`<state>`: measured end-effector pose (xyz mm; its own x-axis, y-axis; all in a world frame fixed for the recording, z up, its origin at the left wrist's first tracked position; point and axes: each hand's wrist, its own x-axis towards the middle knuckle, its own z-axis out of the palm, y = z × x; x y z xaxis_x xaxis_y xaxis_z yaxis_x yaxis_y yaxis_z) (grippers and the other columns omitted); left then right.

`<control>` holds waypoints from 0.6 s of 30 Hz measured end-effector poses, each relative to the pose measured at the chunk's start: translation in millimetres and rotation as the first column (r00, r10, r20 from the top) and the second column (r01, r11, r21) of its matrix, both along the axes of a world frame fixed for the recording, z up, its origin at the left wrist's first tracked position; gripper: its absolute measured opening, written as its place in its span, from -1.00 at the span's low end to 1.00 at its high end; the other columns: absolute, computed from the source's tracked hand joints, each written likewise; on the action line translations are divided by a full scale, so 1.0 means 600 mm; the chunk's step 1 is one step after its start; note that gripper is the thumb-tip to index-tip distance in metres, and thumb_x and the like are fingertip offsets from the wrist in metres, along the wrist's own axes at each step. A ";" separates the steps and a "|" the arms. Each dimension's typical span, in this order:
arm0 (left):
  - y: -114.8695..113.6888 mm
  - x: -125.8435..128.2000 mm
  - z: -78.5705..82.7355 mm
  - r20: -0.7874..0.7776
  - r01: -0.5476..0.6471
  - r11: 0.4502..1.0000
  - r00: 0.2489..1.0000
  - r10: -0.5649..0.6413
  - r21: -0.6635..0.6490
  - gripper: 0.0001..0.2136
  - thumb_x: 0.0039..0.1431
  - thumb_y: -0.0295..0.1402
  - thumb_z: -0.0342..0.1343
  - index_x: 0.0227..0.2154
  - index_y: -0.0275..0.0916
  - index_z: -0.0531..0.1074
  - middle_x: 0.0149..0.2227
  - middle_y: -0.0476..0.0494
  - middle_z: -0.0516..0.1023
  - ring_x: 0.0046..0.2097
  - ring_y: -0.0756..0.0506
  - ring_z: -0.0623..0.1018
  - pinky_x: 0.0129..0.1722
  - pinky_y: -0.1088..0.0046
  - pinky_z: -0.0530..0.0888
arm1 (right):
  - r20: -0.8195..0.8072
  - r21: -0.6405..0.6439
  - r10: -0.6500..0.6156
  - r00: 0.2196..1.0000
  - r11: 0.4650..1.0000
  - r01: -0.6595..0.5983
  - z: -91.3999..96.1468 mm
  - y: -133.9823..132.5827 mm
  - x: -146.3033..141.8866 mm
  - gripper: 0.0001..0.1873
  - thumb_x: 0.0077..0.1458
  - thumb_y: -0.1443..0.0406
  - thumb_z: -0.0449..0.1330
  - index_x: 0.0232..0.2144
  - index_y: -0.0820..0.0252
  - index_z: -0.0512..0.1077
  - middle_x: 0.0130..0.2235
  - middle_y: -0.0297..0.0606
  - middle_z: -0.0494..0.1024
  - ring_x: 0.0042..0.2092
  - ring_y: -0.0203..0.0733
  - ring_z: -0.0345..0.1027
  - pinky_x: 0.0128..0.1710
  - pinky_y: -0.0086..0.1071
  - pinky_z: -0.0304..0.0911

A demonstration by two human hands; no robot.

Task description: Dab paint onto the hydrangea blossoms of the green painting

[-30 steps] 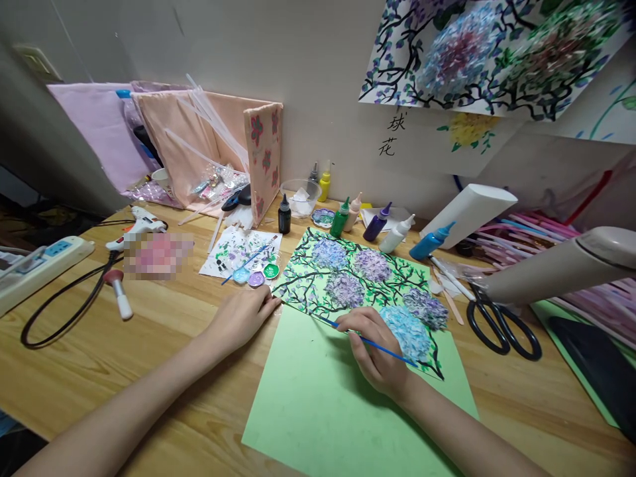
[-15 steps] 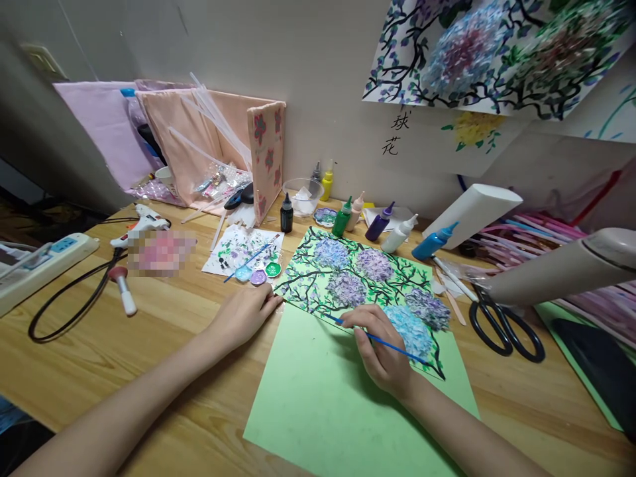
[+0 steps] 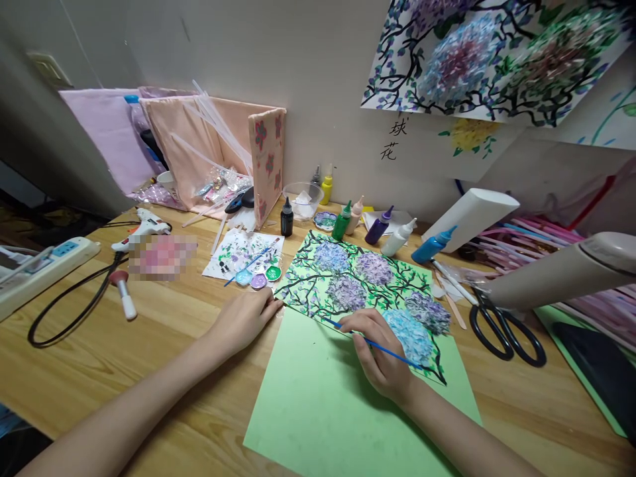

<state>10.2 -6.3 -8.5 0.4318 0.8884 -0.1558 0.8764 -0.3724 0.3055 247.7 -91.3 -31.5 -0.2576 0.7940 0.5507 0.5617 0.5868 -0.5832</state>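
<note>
My right hand pinches a thin blue paintbrush and hovers over the lower edge of a painting on green paper. The brush tip points left at the painted branches near that edge; whether it touches is too small to tell. Blue and purple flower clusters, black branches and green leaves cover the painting. A plain green sheet lies under it, reaching toward me. My left hand rests on the table with curled fingers, its thumb and forefinger closed at the painting's left corner. Beside it sit small paint cups.
Paint bottles stand behind the painting. A second brush lies on a paint-stained paper. Black-handled scissors and a lamp-like grey arm are at right. A glue gun and power strip lie at left.
The brush tip and my right hand have shifted very slightly left along the painting's lower edge. The whole view has moved a little; my left hand stays at the corner.
</note>
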 end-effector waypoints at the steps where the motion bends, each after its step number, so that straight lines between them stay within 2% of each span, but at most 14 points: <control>1: 0.000 0.000 0.000 -0.001 0.000 1.000 1.000 0.000 0.000 -0.71 0.23 -0.14 -0.20 -0.42 -0.20 0.30 -0.39 -0.11 0.47 -0.34 -0.12 0.46 -0.48 0.47 0.14 | 0.002 -0.003 0.001 1.000 1.000 -0.001 0.000 0.000 0.000 -0.78 0.11 0.46 -0.06 -0.23 0.13 0.27 -0.29 -0.23 0.45 -0.20 -0.17 0.24 -0.23 -0.26 0.21; 18: 0.000 0.000 0.002 -0.003 0.004 1.000 1.000 -0.004 -0.006 -0.70 0.22 -0.13 -0.20 -0.41 -0.19 0.31 -0.39 -0.11 0.47 -0.33 -0.13 0.45 -0.47 0.47 0.16 | -0.003 -0.022 0.024 1.000 0.999 -0.024 -0.001 -0.002 0.005 -0.77 0.14 0.42 -0.11 -0.23 0.11 0.27 -0.30 -0.24 0.44 -0.21 -0.16 0.24 -0.22 -0.24 0.18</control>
<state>10.4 -6.5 -7.1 0.4345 0.8858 -0.1627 0.8760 -0.3737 0.3049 250.6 -92.3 -32.3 -0.2751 0.7998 0.5335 0.5463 0.5866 -0.5979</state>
